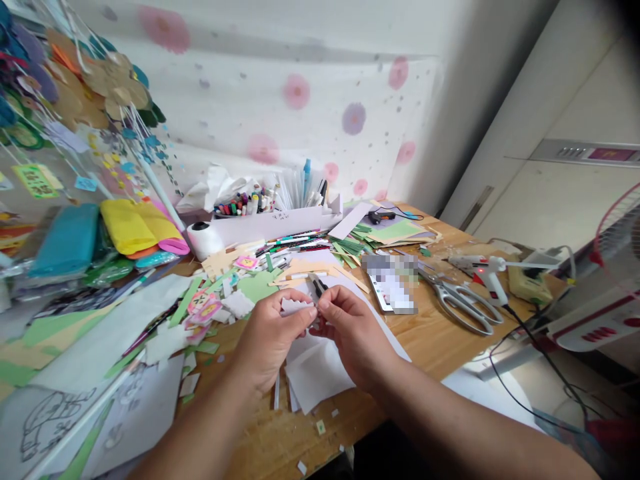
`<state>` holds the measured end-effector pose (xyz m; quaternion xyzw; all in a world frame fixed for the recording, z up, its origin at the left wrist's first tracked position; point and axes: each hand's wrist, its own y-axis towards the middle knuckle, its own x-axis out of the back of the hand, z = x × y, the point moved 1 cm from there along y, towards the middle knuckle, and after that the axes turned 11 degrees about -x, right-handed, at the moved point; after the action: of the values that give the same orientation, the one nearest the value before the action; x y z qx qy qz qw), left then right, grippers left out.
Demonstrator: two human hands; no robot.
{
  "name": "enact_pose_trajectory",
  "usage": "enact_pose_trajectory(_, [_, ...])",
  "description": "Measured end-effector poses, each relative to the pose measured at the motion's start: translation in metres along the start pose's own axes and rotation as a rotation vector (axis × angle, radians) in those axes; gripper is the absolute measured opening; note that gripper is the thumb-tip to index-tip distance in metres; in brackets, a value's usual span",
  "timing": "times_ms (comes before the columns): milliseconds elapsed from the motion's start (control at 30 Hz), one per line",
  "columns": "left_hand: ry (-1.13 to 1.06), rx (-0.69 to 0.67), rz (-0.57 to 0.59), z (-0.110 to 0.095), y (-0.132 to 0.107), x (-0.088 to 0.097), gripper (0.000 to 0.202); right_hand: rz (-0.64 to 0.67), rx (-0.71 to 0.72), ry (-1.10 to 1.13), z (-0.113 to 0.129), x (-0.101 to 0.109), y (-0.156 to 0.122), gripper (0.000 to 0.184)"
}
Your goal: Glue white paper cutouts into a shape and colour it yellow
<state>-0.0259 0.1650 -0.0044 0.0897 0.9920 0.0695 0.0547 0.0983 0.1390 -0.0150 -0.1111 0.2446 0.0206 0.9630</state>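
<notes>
**Blade close to fingertips over a small paper cutout**

The left hand (267, 333) pinches a small jagged-edged white paper piece (296, 306) at table centre. At its 3 o'clock, the right hand (350, 330) grips a black craft knife (316, 285), tip at the paper. With the fingers (305, 317) this near, a slip could nick them or tear the piece. Scissors (463, 301) and a glue gun (487, 270) lie further toward 3 o'clock.
</notes>
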Motion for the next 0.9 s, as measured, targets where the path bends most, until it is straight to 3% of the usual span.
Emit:
enact_pose_trajectory(333, [-0.021, 0.045, -0.034, -0.001, 0.000, 0.002, 0.017, 0.019, 0.081, -0.071, 0.011, 0.012, 0.002, 0.020])
enact_pose_trajectory(500, [-0.070, 0.072, -0.030, -0.001, -0.002, 0.002, 0.019, 0.053, 0.231, -0.338, 0.017, 0.013, 0.001, 0.012])
enact_pose_trajectory(900, [-0.228, 0.164, 0.046, -0.005, -0.002, 0.000, 0.014, 0.082, 0.234, -0.388, 0.019, 0.018, 0.008, 0.018])
